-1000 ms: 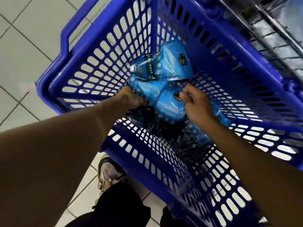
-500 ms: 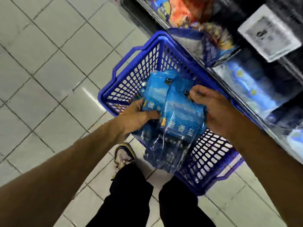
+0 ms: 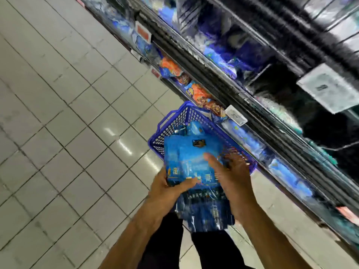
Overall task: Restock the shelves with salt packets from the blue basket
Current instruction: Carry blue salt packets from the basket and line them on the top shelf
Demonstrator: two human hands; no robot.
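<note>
Held above the blue perforated plastic basket (image 3: 174,123): a bundle of glossy blue plastic salt packets (image 3: 191,162), lifted clear of the basket's rim and overlapping its near end in view. Gripped at the lower left corner by the left hand (image 3: 167,188), thumb curled across the front of the packets and fingers hidden behind. Laid against the right side of the bundle, the right hand (image 3: 231,171), thumb stretched flat over the front face; fingers blurred, so whether curled round the far edge could not be told. Hung below both hands, a darker, partly clear lower part of the packets, blurred.

Left inside the basket, near its far end: at least one more blue packet (image 3: 194,129). Stood on the pale grey tiled floor (image 3: 68,113), the basket, just beside the bottom edge of the dark metal shop shelves (image 3: 242,80). Ranged along the lower shelf: orange and blue snack bags (image 3: 198,92), with white price tags (image 3: 236,115) clipped to the shelf edges. Seen at the bottom edge of the view, between the forearms: black trouser legs (image 3: 211,249).
</note>
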